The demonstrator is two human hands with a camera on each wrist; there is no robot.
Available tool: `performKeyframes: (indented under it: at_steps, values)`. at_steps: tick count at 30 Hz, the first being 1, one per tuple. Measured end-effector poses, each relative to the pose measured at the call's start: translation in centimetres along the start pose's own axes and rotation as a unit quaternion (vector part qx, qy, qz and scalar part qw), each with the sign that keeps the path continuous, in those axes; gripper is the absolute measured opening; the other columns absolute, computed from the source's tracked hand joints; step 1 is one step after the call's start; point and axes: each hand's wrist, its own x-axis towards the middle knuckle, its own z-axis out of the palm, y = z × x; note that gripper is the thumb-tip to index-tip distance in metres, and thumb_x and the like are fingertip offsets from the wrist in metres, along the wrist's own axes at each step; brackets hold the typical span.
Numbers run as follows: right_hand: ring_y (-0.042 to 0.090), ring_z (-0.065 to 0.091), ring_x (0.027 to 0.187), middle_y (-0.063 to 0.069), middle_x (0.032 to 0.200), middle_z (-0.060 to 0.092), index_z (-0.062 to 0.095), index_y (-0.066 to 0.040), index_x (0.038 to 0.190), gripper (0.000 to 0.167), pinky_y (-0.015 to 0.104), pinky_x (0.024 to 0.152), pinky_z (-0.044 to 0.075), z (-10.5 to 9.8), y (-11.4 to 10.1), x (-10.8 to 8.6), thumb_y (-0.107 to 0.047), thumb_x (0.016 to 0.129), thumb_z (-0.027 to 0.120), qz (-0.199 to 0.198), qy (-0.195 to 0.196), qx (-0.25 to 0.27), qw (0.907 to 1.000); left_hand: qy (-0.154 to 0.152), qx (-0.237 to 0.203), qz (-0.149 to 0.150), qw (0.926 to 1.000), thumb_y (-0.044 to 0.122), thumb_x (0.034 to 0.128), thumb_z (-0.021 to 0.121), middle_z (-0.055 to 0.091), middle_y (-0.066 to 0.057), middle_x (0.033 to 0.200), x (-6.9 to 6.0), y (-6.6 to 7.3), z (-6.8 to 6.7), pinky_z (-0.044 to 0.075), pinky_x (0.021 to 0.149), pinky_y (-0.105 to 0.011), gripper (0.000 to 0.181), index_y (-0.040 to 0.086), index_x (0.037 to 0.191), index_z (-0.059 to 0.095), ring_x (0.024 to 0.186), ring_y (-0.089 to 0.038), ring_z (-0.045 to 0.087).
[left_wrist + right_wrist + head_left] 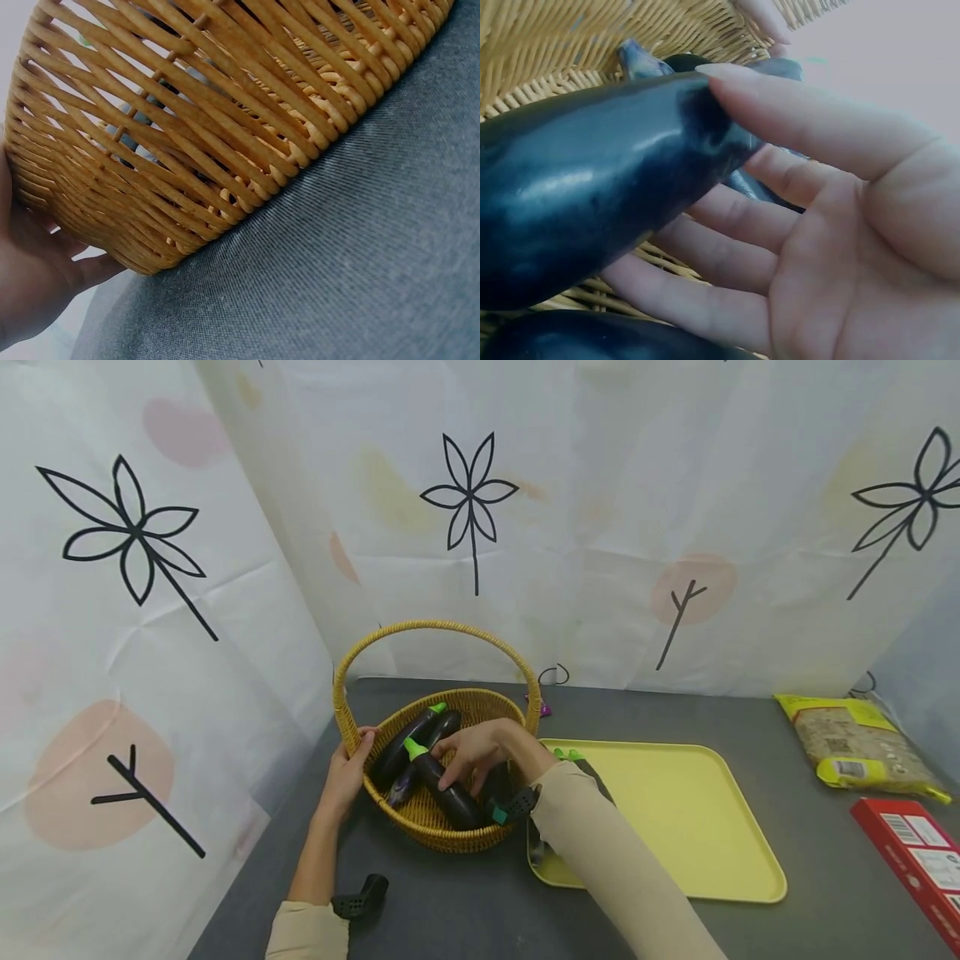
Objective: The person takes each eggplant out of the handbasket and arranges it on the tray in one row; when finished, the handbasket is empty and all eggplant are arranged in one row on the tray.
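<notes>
A woven basket [450, 839] with a tall arched handle stands on the table, several dark eggplants inside it. My left hand [348, 774] holds the basket at its left side, near the base of the handle. In the left wrist view, the fingers [97, 268] of that hand lie against the outside of the woven wall. Over the basket, my right hand [477, 752] grips an eggplant [442, 787] with a green stem end. The right wrist view shows the thumb on top of this eggplant [592, 180] and the fingers under it. Another eggplant [401, 752] lies at the basket's left side.
Right of the basket lies a yellow tray [675, 818]; dark eggplants with green stems [573, 755] are on its left end, partly hidden by my right arm. Farther right are a yellow bag [855, 743] and a red box [911, 860]. A patterned cloth hangs behind the table.
</notes>
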Motion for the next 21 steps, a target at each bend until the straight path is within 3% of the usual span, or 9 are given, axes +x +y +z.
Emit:
performKeyframes:
  at_steps: [6,11,15,18,21]
  values:
    - [0.03,0.051,0.118,0.013,0.132,0.048,0.034,-0.011,0.147,0.066,0.043,0.083,0.05,0.4,0.0,-0.3,-0.007,0.09,0.067,-0.013,-0.01,-0.026,0.9995,-0.009,-0.001,-0.01,0.9999,0.028,0.1045,0.039,0.041,-0.021,0.134,-0.2,0.7,-0.1,0.021,0.105,-0.049,0.041,-0.001,0.132,0.045,0.127,-0.032,0.034]
    - [0.03,0.05,0.119,0.014,0.136,0.043,0.03,-0.011,0.148,0.068,0.044,0.081,0.051,0.7,-0.4,-1.0,-0.011,0.091,0.067,-0.052,0.028,-0.013,0.9982,-0.014,-0.011,-0.017,0.9997,0.02,0.1049,0.039,0.041,-0.025,0.134,-1.2,2.7,0.1,0.022,0.105,-0.048,0.038,-0.007,0.131,0.044,0.126,-0.034,0.034]
    - [0.031,0.05,0.119,0.012,0.134,0.044,0.031,-0.011,0.147,0.064,0.045,0.081,0.051,0.8,-0.8,-1.6,-0.018,0.093,0.065,-0.083,0.069,0.023,0.9939,-0.016,-0.01,-0.016,0.9997,0.02,0.105,0.039,0.04,-0.024,0.134,-1.1,2.6,0.1,0.021,0.106,-0.047,0.037,-0.006,0.131,0.044,0.127,-0.033,0.033]
    - [0.034,0.049,0.12,0.012,0.136,0.044,0.029,-0.01,0.147,0.064,0.045,0.081,0.051,1.1,-0.9,-2.2,-0.021,0.094,0.064,-0.092,0.087,0.048,0.9908,-0.013,-0.011,-0.013,0.9998,0.023,0.1049,0.039,0.041,-0.023,0.135,-0.4,1.4,-0.1,0.021,0.106,-0.046,0.038,-0.004,0.132,0.044,0.126,-0.031,0.034]
    - [0.037,0.044,0.125,0.014,0.145,0.033,0.024,-0.012,0.15,0.069,0.044,0.081,0.051,1.3,-0.9,-2.9,-0.022,0.094,0.063,-0.097,0.099,0.069,0.9879,-0.009,-0.007,-0.006,0.9999,0.026,0.1047,0.039,0.041,-0.021,0.135,-0.1,0.5,-0.1,0.021,0.106,-0.046,0.04,-0.003,0.132,0.044,0.126,-0.03,0.034]
